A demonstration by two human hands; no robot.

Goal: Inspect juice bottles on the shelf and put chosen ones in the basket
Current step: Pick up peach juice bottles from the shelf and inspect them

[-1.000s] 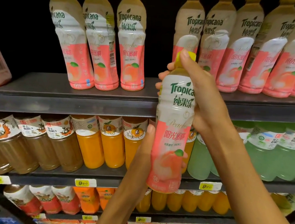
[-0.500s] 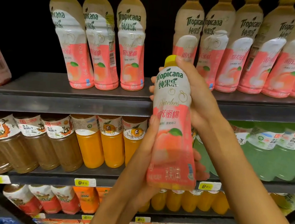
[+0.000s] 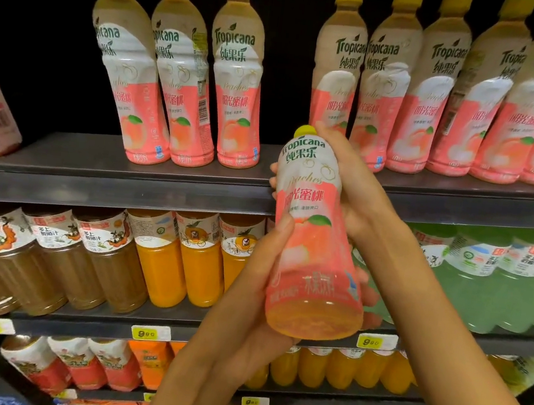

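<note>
Shop shelves full of drinks fill the background. In front of them, off the shelf, the peach juice bottle is held tilted, its base toward the camera and its cap away, probably so the label and bottom can be read. The right hand wraps its upper part from behind; the left hand cups the lower part, thumb pressed on the label. Other peach bottles stand upright above. No basket is visible.

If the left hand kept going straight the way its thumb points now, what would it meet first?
Judging loosely, the left hand, which grips the peach bottle near its base, points up and away toward the front edge of the upper shelf. That edge probably comes first, though depth is unclear.
</note>
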